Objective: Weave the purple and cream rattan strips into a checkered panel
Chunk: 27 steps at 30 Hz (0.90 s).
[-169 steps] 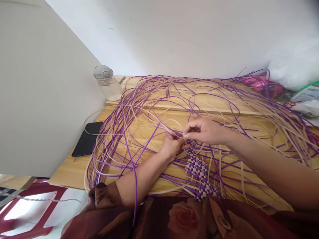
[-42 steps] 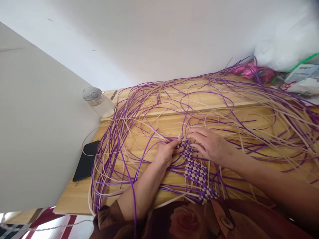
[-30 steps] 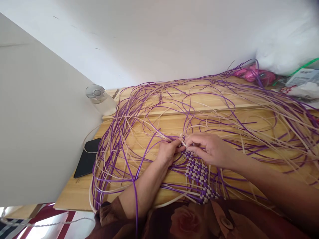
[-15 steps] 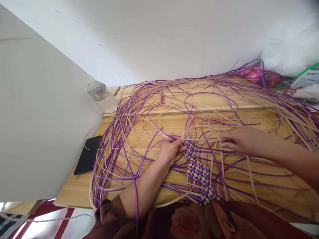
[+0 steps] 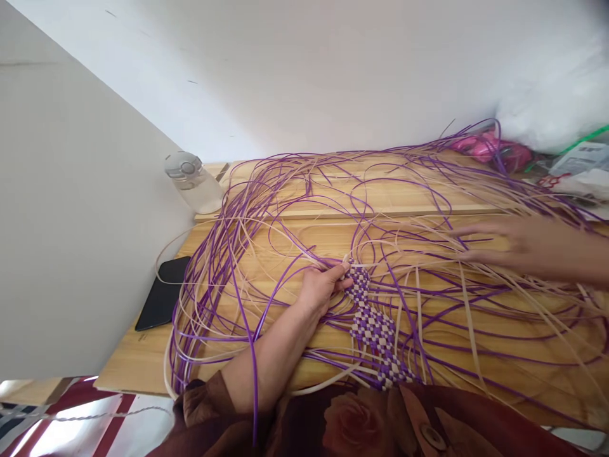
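A purple and beige woven piece point(image 5: 375, 325) runs down the middle of the table toward my body, with long loose strands fanning out on both sides. My left hand point(image 5: 321, 285) pinches its far end, thumb on top at the edge of the weave. Off to the right, my right hand point(image 5: 516, 247) hovers over the beige and purple strands point(image 5: 442, 304). Its thumb and fingers are spread apart, slightly blurred, and I see nothing held between them.
A clear bottle with a grey lid point(image 5: 194, 183) stands at the back left. A black phone point(image 5: 163, 293) lies at the left edge, partly under strands. Pink items point(image 5: 490, 147) and plastic bags point(image 5: 554, 95) sit at the back right. A wooden table point(image 5: 133, 365) lies beneath everything.
My right hand has moved right, away from the weave, and its fingers have opened from a closed pinch. My left hand keeps its hold on the weave's far end.
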Motion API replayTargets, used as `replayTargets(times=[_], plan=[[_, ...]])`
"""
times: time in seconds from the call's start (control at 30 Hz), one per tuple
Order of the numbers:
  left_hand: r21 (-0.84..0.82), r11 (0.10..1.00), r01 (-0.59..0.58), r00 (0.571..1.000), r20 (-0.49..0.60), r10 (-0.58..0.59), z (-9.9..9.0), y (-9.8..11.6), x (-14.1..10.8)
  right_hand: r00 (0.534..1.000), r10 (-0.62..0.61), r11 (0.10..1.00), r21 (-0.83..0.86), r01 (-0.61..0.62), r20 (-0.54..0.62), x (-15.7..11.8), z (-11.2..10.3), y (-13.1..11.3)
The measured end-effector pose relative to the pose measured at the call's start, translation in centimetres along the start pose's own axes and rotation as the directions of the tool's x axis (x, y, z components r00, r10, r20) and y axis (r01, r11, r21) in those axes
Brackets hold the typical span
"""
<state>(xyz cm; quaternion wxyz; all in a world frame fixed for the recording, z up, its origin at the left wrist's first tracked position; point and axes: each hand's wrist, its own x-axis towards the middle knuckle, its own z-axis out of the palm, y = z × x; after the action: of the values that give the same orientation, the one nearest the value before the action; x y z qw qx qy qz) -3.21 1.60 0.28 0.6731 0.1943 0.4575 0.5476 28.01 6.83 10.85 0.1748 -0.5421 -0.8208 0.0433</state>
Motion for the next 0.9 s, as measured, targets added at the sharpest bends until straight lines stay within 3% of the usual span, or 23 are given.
replayTargets(times=[0.07,0.13,0.2,0.33,0.43,0.53,0.6,0.7,0.8,0.9], plan=[[0.006,1.000,-0.001,1.000,0.005,0.001,0.0,0.1,-0.1,0.964,-0.170,0.985,0.020,0.170,0.202,0.1,3.6,-4.3],[0.007,1.000,-0.003,1.000,0.010,0.003,0.1,0.2,-0.2,0.947,-0.258,0.966,0.022,0.258,0.190,0.0,6.6,-7.7],[0.003,1.000,0.000,1.000,0.014,0.000,0.2,0.4,-0.3,0.952,-0.266,0.964,0.008,0.267,0.150,-0.2,8.2,-9.6],[-0.004,1.000,0.009,1.000,0.014,-0.009,0.2,0.3,-0.2,0.955,-0.268,0.945,0.226,0.235,0.129,-0.8,7.3,-11.0],[0.012,1.000,-0.011,0.999,0.049,0.010,0.0,0.0,0.1,0.928,-0.356,0.826,0.501,0.257,0.111,-0.6,6.2,-12.4],[0.040,0.998,-0.040,0.995,0.088,0.036,0.0,-0.2,0.1,0.894,-0.413,0.703,0.685,0.190,0.175,0.0,6.7,-13.7],[0.052,0.998,-0.040,0.997,0.074,0.036,0.1,-0.1,0.0,0.917,-0.349,0.693,0.712,0.115,0.192,0.7,7.6,-14.0],[0.042,0.999,-0.033,0.998,0.051,0.031,0.3,0.2,-0.3,0.975,-0.156,0.721,0.693,0.002,0.159,1.6,8.9,-13.6],[0.022,0.999,-0.031,0.999,0.045,0.030,0.4,0.4,-0.5,0.975,-0.034,0.731,0.671,-0.126,0.219,2.4,9.6,-13.1],[0.011,0.999,-0.033,0.998,0.045,0.033,0.4,0.4,-0.6,0.965,-0.003,0.718,0.672,-0.181,0.262,2.9,10.0,-12.7]])
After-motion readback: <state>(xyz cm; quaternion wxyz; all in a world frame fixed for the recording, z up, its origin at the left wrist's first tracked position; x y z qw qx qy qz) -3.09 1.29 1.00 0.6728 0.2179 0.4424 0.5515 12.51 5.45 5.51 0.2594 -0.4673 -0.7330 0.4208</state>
